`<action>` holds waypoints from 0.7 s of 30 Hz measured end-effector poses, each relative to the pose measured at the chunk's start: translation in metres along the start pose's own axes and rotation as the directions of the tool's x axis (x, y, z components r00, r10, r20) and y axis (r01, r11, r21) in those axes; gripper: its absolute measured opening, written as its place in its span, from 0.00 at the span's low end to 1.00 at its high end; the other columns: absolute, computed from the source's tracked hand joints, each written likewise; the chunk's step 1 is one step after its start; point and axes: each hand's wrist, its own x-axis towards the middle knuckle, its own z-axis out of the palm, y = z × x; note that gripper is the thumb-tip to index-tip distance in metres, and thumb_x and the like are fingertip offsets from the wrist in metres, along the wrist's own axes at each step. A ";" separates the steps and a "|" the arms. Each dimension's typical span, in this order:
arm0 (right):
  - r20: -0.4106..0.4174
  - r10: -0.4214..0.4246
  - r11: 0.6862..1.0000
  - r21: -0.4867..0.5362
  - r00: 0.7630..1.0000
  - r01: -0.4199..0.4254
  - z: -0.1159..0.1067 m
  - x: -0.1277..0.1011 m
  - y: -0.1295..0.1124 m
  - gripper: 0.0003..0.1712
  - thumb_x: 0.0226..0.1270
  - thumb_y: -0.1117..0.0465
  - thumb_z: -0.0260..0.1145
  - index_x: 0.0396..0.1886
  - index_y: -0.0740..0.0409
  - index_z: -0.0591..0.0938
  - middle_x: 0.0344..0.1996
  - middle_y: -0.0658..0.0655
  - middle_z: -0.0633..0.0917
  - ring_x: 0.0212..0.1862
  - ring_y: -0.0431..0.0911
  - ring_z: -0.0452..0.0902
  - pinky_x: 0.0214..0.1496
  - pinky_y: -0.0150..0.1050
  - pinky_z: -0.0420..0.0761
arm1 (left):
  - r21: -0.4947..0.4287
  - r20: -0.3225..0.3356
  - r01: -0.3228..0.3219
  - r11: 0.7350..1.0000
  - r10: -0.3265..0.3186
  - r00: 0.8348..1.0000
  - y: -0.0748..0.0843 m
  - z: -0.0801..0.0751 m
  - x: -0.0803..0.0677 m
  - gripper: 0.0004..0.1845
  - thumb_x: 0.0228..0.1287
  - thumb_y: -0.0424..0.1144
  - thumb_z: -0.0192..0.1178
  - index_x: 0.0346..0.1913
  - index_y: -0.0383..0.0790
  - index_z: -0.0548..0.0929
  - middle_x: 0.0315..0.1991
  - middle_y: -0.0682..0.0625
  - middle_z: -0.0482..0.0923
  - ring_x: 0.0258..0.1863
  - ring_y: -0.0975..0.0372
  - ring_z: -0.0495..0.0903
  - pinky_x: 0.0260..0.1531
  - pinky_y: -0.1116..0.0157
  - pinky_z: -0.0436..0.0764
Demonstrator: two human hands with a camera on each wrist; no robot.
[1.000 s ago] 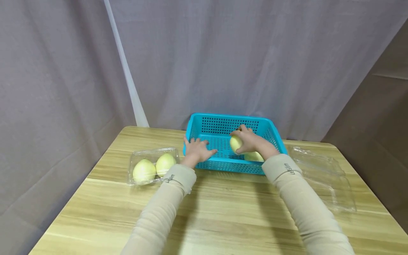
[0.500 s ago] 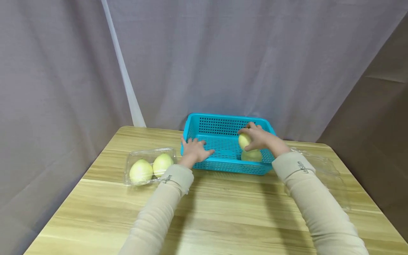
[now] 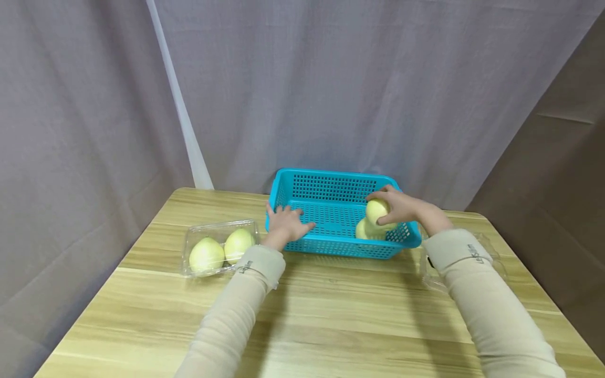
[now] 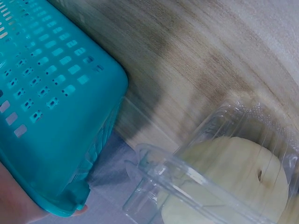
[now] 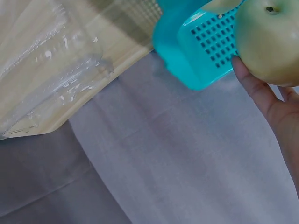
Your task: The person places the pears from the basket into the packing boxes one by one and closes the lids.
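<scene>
**Right hand holds pear over basket, left hand steadies basket**

Right hand point(image 3: 402, 207) has its fingers curled round a yellow-green pear point(image 3: 377, 210), gripping it from the right and top. Pear is held above the right end of the blue basket point(image 3: 331, 181), just over a second pear point(image 3: 363, 230) that lies on the basket floor; held pear looks to be touching or almost touching the one below, cannot tell which. In the right wrist view the held pear point(image 5: 268, 39) sits against the fingers point(image 5: 254, 88) with its stem end up, basket corner point(image 5: 196, 51) right beside it.

Left hand point(image 3: 285, 222) rests on the basket's left near corner, fingers spread and fairly straight over the rim and reaching inside, thumb on the outer left wall. It grips nothing, just presses on the basket. Left wrist view shows the basket wall point(image 4: 51, 107) close up, with only a sliver of the hand at the bottom edge.

Basket stands on the wooden counter point(image 3: 331, 315) near the back edge. Left of it, just beside the left hand, a clear plastic box point(image 3: 198, 233) holds two more pears point(image 3: 206, 255) side by side. Another clear plastic box point(image 3: 493, 262) lies on the counter right of the basket, partly hidden behind the right sleeve point(image 3: 487, 299). Grey curtain point(image 3: 331, 79) hangs behind the counter.
</scene>
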 end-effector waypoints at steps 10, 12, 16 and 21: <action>-0.001 -0.002 1.000 -0.015 1.000 0.002 -0.011 -0.018 0.012 0.35 0.54 0.62 0.69 0.62 0.65 0.70 0.53 0.72 0.67 0.44 0.57 0.72 0.39 0.46 0.78 | 0.001 -0.008 0.014 1.000 -0.014 1.000 -0.002 0.003 0.001 0.34 0.62 0.69 0.44 0.67 0.56 0.69 0.69 0.46 0.63 0.71 0.47 0.56 0.69 0.39 0.33; 0.002 -0.002 1.000 -0.019 1.000 0.002 -0.013 -0.022 0.014 0.35 0.54 0.62 0.69 0.62 0.66 0.70 0.53 0.73 0.67 0.44 0.56 0.72 0.38 0.45 0.77 | 0.005 -0.012 0.017 1.000 -0.017 1.000 -0.003 0.003 0.002 0.34 0.62 0.69 0.44 0.66 0.56 0.69 0.69 0.46 0.63 0.71 0.47 0.57 0.69 0.39 0.34; 0.008 0.008 1.000 -0.028 1.000 -0.008 -0.017 -0.031 0.018 0.35 0.55 0.61 0.69 0.62 0.66 0.70 0.53 0.74 0.67 0.44 0.57 0.72 0.38 0.45 0.76 | 0.005 -0.016 0.018 1.000 -0.018 1.000 -0.003 0.003 0.001 0.34 0.62 0.69 0.44 0.66 0.56 0.70 0.69 0.46 0.64 0.71 0.47 0.57 0.69 0.39 0.34; 0.020 0.022 0.999 -0.028 1.000 -0.022 -0.020 -0.039 0.022 0.36 0.56 0.61 0.69 0.63 0.67 0.69 0.55 0.75 0.66 0.48 0.60 0.71 0.39 0.46 0.76 | 0.002 -0.013 0.012 1.000 -0.012 1.000 -0.004 0.003 0.001 0.34 0.62 0.69 0.44 0.66 0.56 0.69 0.69 0.46 0.63 0.71 0.46 0.56 0.69 0.38 0.34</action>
